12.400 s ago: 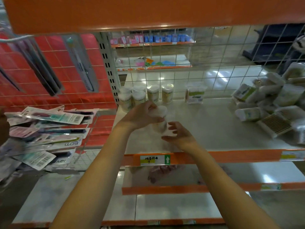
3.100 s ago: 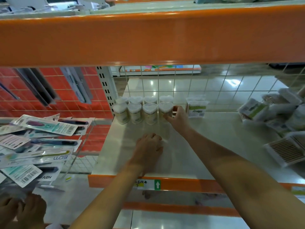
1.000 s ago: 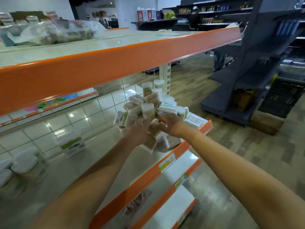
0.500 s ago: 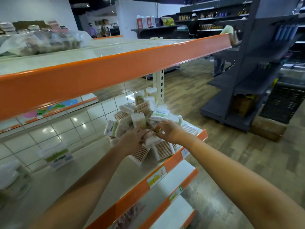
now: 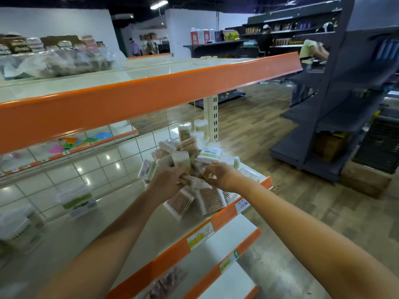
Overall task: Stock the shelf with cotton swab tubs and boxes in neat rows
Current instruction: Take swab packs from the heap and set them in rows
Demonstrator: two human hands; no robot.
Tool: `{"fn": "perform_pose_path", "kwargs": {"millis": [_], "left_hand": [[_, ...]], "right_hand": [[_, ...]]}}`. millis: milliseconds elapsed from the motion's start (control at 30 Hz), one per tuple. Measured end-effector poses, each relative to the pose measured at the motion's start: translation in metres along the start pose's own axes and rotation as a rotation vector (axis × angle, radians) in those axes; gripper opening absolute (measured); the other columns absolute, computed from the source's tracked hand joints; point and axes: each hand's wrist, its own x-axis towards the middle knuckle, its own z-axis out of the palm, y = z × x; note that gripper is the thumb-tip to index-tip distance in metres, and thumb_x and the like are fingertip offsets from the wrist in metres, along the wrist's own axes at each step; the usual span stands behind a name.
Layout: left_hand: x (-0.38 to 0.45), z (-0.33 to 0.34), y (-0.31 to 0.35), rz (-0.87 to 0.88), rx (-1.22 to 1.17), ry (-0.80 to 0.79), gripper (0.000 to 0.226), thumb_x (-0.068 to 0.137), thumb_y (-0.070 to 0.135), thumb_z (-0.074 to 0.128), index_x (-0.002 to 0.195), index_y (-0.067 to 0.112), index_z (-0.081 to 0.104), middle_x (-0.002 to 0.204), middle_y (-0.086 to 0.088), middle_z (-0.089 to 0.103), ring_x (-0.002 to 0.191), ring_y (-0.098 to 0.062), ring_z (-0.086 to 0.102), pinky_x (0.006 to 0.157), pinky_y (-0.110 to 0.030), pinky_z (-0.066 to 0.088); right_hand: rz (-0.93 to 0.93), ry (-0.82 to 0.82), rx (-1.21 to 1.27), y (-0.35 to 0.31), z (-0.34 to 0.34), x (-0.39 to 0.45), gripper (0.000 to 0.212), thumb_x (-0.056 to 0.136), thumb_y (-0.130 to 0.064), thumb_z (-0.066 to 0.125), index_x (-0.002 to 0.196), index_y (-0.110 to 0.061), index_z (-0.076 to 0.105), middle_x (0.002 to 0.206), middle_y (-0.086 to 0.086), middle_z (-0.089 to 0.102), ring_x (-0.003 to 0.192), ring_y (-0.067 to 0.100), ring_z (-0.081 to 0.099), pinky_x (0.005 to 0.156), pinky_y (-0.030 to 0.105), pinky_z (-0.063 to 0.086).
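Note:
A loose pile of cotton swab tubs and boxes [image 5: 185, 156] lies at the right end of the cream shelf [image 5: 86, 244]. My left hand [image 5: 167, 180] is in the front of the pile, its fingers curled round a white swab pack [image 5: 194, 183]. My right hand [image 5: 223, 175] pinches a small pack with a green label [image 5: 207, 175] right beside it. Two flat boxes of wooden swabs [image 5: 210, 199] lie below my hands by the shelf's edge. A green-labelled rectangular tub [image 5: 77, 201] and a blurred row of round tubs [image 5: 19, 231] stand further left.
The orange-edged upper shelf [image 5: 151, 91] hangs low over the working shelf. Two tall tubs [image 5: 184, 131] stand by the white upright post [image 5: 213, 117]. Lower orange-edged shelves [image 5: 226, 255] jut out below. Grey shelving [image 5: 345, 100] and people stand across the wooden-floored aisle.
After setting tubs in the row at the left, both hands went to the pile at the right. Over the last second they have drawn closer together within it and taken hold of packs.

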Motion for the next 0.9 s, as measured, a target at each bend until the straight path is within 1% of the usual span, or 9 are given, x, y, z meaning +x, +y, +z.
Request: {"fn": "perform_pose_path", "kwargs": {"millis": [100, 267, 367, 500, 600, 667, 767, 833, 900], "left_hand": [[-0.004, -0.004, -0.001, -0.016, -0.032, 0.027, 0.021, 0.083, 0.022, 0.068, 0.099, 0.009, 0.067, 0.099, -0.003, 0.065, 0.089, -0.017, 0.060, 0.070, -0.019, 0.037], [-0.010, -0.017, 0.000, -0.088, -0.122, -0.059, 0.025, 0.081, 0.026, 0.071, 0.102, 0.013, 0.066, 0.099, -0.003, 0.067, 0.089, -0.019, 0.063, 0.073, -0.027, 0.047], [-0.018, -0.028, 0.000, -0.180, -0.184, -0.037, 0.036, 0.079, 0.031, 0.073, 0.112, 0.019, 0.064, 0.101, 0.005, 0.065, 0.087, -0.009, 0.058, 0.065, -0.017, 0.039], [-0.032, -0.040, -0.002, -0.260, -0.284, 0.043, 0.039, 0.081, 0.025, 0.073, 0.116, 0.016, 0.059, 0.104, 0.004, 0.061, 0.090, -0.010, 0.055, 0.062, -0.011, 0.036], [-0.044, -0.047, -0.007, -0.311, -0.332, 0.097, 0.039, 0.079, 0.023, 0.074, 0.112, 0.014, 0.056, 0.105, 0.001, 0.063, 0.092, -0.013, 0.059, 0.070, -0.019, 0.044], [-0.052, -0.052, -0.011, -0.342, -0.376, 0.124, 0.037, 0.078, 0.022, 0.076, 0.109, 0.013, 0.057, 0.102, 0.000, 0.064, 0.091, -0.014, 0.060, 0.074, -0.024, 0.045], [-0.064, -0.057, -0.019, -0.398, -0.404, 0.157, 0.035, 0.077, 0.023, 0.077, 0.107, 0.014, 0.061, 0.098, 0.000, 0.063, 0.090, -0.016, 0.059, 0.079, -0.028, 0.046], [-0.073, -0.060, -0.025, -0.429, -0.409, 0.167, 0.034, 0.077, 0.024, 0.077, 0.106, 0.015, 0.062, 0.097, 0.000, 0.064, 0.091, -0.018, 0.060, 0.082, -0.032, 0.047], [-0.083, -0.062, -0.032, -0.466, -0.452, 0.170, 0.030, 0.077, 0.024, 0.076, 0.104, 0.016, 0.064, 0.096, -0.002, 0.065, 0.090, -0.020, 0.061, 0.081, -0.033, 0.048]], "right_hand": [[0.007, -0.002, 0.022, 0.000, 0.000, -0.004, 0.029, 0.093, -0.033, 0.053, 0.118, -0.018, 0.058, 0.124, 0.006, 0.053, 0.109, 0.025, 0.054, 0.092, 0.038, 0.047], [-0.036, -0.002, 0.017, -0.006, -0.003, -0.013, 0.031, 0.095, -0.029, 0.051, 0.122, -0.015, 0.058, 0.128, 0.004, 0.053, 0.113, 0.023, 0.051, 0.094, 0.034, 0.044], [-0.055, 0.000, 0.042, -0.011, -0.003, -0.016, 0.028, 0.094, -0.026, 0.050, 0.117, -0.012, 0.059, 0.125, 0.003, 0.053, 0.117, 0.022, 0.048, 0.091, 0.028, 0.039], [-0.080, -0.049, 0.050, -0.024, -0.002, -0.018, 0.023, 0.098, -0.019, 0.043, 0.106, -0.007, 0.061, 0.114, 0.005, 0.058, 0.104, 0.019, 0.052, 0.084, 0.024, 0.038], [-0.079, -0.064, 0.108, -0.034, 0.003, -0.013, 0.018, 0.097, -0.022, 0.046, 0.103, -0.016, 0.061, 0.104, 0.000, 0.057, 0.093, 0.014, 0.049, 0.079, 0.023, 0.036], [-0.081, -0.086, 0.104, -0.042, 0.008, -0.006, 0.023, 0.095, -0.027, 0.050, 0.113, -0.017, 0.060, 0.112, -0.001, 0.058, 0.102, 0.014, 0.052, 0.084, 0.024, 0.039], [-0.097, -0.096, 0.104, -0.054, 0.014, -0.001, 0.033, 0.093, -0.030, 0.055, 0.124, -0.019, 0.056, 0.130, -0.001, 0.054, 0.120, 0.019, 0.051, 0.099, 0.030, 0.041], [-0.114, -0.100, 0.100, -0.061, 0.019, -0.001, 0.032, 0.093, -0.031, 0.054, 0.123, -0.017, 0.056, 0.130, -0.001, 0.053, 0.121, 0.020, 0.049, 0.100, 0.031, 0.041], [-0.145, -0.111, 0.104, -0.068, 0.027, 0.001, 0.029, 0.094, -0.030, 0.053, 0.119, -0.016, 0.057, 0.128, 0.001, 0.053, 0.120, 0.022, 0.050, 0.095, 0.028, 0.039]]}}
